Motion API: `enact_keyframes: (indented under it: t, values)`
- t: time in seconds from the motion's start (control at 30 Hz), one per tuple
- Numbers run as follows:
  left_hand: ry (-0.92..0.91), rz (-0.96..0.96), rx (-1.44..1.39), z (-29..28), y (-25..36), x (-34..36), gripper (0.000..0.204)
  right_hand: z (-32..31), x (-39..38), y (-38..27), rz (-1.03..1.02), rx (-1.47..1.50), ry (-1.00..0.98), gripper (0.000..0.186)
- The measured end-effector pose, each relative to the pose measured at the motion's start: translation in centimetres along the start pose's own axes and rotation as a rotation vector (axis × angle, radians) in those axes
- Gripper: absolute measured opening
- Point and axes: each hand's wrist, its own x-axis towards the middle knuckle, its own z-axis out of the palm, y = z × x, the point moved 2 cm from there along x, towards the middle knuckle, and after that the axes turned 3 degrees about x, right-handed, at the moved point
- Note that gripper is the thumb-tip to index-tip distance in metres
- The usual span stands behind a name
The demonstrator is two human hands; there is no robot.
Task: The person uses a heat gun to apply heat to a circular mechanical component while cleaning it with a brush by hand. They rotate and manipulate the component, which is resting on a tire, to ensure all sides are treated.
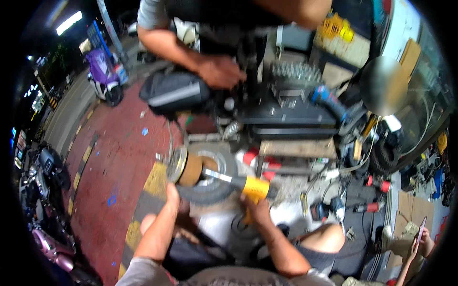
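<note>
My right hand (256, 208) is closed round the grip of a yellow and black power tool (255, 187). Its long silver shaft points left, the tip by a round brown drum with a metal rim (192, 170). From below and to the left, my left hand (172, 194) holds this drum, its fingers partly hidden behind it. Just behind the drum lies a small wheel with a grey tyre (229, 164), in front of my knees. Blur hides whether the shaft touches the drum.
Across from me, another person's hand (223, 72) reaches beside a black padded seat (174, 90). A blue cordless tool (329, 102) lies on a black case (286, 112). Red-ended tools (367, 207) and cables lie to the right. Parked scooters (102, 76) stand left.
</note>
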Motion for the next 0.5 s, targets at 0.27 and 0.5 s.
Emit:
enact_keyframes:
  t: [0.27,0.5]
  values:
    - [-0.037,0.257,0.004,-2.8,-0.8,3.1,0.049,0.9,-0.2,-0.6,0.068,0.219,-0.097,0.016]
    - [-0.003,0.286,0.025,-0.9,1.3,-0.2,0.045,0.8,-0.2,0.5,0.099,0.259,-0.094,0.017]
